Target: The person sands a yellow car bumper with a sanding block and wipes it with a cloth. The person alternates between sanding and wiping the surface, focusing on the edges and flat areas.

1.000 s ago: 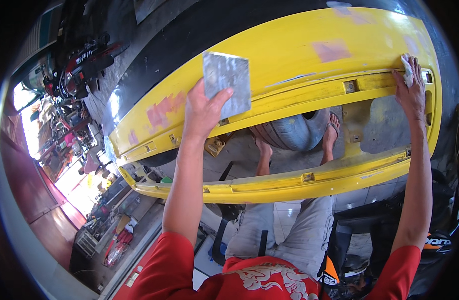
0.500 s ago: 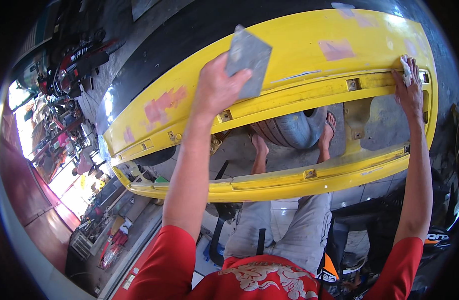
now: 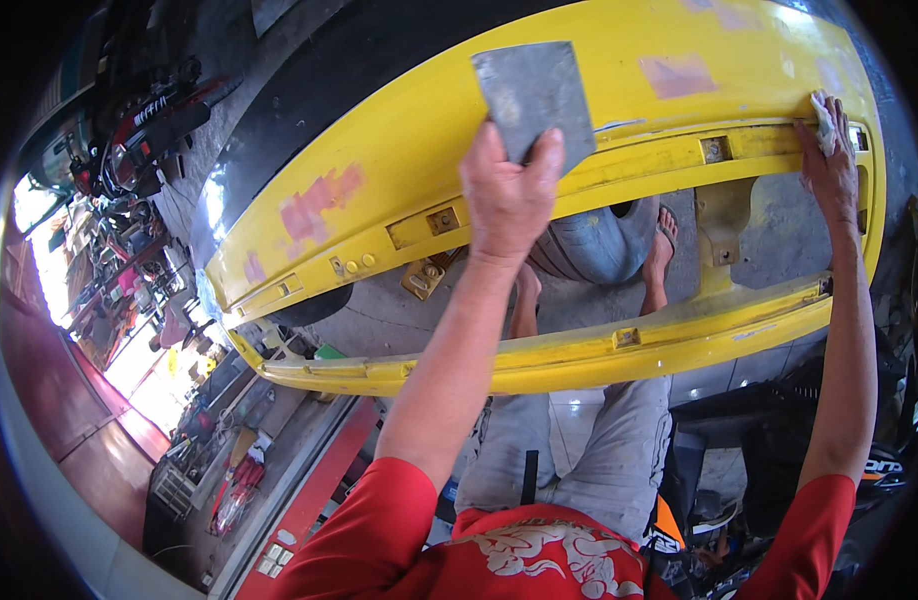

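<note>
A long yellow car bumper (image 3: 409,140) with a black outer part (image 3: 309,100) lies across the view in front of me. My left hand (image 3: 509,195) is closed on a flat grey rectangular plate (image 3: 539,95), thumb on its near face, above the middle of the bumper. Whether the plate touches the paint I cannot tell. At the bumper's right end, my right hand (image 3: 829,165) rests with a small crumpled white rag (image 3: 825,122) under its fingers. Pink filler patches show on the yellow surface, one at left (image 3: 319,205) and one at upper right (image 3: 677,75).
Below the bumper, a tyre (image 3: 594,250) lies on the floor between my sandalled feet. Black and orange motorcycle parts (image 3: 759,430) stand close at lower right. Parked motorcycles (image 3: 144,130) and clutter fill the far left, beside a red metal panel (image 3: 89,400).
My left hand has swung right with the grey plate, which has turned in view. My right hand and the rag show slightly farther right, partly from a shift of the whole view.
</note>
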The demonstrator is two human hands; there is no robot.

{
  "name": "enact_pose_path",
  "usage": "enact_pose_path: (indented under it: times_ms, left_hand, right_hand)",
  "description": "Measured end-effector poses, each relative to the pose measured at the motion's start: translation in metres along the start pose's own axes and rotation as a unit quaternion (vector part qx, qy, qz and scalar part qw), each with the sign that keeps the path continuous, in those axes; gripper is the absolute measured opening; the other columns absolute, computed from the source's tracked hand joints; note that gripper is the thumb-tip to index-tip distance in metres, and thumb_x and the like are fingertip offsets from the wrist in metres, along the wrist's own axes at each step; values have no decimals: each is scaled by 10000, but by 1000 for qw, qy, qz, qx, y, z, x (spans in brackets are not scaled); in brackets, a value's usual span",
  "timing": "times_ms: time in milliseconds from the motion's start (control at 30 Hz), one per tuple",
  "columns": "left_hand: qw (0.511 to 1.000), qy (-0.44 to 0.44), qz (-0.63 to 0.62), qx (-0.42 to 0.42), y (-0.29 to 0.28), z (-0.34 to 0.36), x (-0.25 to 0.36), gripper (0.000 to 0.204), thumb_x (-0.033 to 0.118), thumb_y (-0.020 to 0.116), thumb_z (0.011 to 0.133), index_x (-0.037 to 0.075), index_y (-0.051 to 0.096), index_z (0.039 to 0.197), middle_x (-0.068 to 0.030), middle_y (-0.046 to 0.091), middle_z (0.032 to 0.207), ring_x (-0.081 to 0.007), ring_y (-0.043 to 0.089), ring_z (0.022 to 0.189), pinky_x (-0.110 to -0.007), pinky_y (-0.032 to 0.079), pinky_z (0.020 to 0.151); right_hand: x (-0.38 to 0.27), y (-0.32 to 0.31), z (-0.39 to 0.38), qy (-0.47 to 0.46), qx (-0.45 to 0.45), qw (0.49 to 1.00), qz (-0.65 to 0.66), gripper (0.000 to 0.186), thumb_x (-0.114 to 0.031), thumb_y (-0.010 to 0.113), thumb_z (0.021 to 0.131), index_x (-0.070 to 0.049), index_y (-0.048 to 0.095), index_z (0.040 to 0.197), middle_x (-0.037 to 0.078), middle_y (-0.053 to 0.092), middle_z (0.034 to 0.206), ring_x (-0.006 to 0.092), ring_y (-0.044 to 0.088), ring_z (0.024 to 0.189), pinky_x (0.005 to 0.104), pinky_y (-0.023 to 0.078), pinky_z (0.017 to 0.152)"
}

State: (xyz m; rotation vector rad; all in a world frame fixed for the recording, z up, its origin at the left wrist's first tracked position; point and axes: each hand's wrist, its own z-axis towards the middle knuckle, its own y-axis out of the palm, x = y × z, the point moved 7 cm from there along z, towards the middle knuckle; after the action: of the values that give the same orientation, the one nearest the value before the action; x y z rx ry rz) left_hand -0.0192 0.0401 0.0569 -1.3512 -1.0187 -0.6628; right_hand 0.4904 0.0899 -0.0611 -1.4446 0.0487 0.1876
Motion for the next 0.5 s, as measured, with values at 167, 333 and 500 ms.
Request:
enact_pose_path:
  times_ms: [167, 333, 500]
  left_hand:
    - [999, 43, 15, 22, 28, 0, 17, 257, 192, 802, 977, -4, 701, 1109, -155, 766, 941, -318, 764, 817, -469, 608, 768]
    - [998, -46, -12, 42, -4, -6, 7, 268, 175, 819, 962, -32, 714, 1095, -189, 814, 997, -306, 793, 868, -433, 615, 804]
    - [999, 3, -5, 35, 27, 7, 17, 287, 178, 823, 955, -35, 716, 1115, -184, 813, 998, -335, 792, 872, -459, 608, 829]
  right_hand:
    - [-1, 2, 0, -19, 11, 1000, 0, 632, -435, 675, 1128, -137, 559, 1674, 196, 473, 1777, 415, 391, 1672, 481, 331, 1375]
    - [-4, 2, -2, -5, 28, 1000, 9, 645, -456, 685, 1118, -140, 571, 1669, 197, 478, 1774, 424, 391, 1670, 490, 335, 1371]
    - [-1, 3, -2, -7, 28, 1000, -8, 657, -473, 702, 1106, -139, 586, 1659, 192, 481, 1774, 430, 398, 1666, 504, 350, 1361]
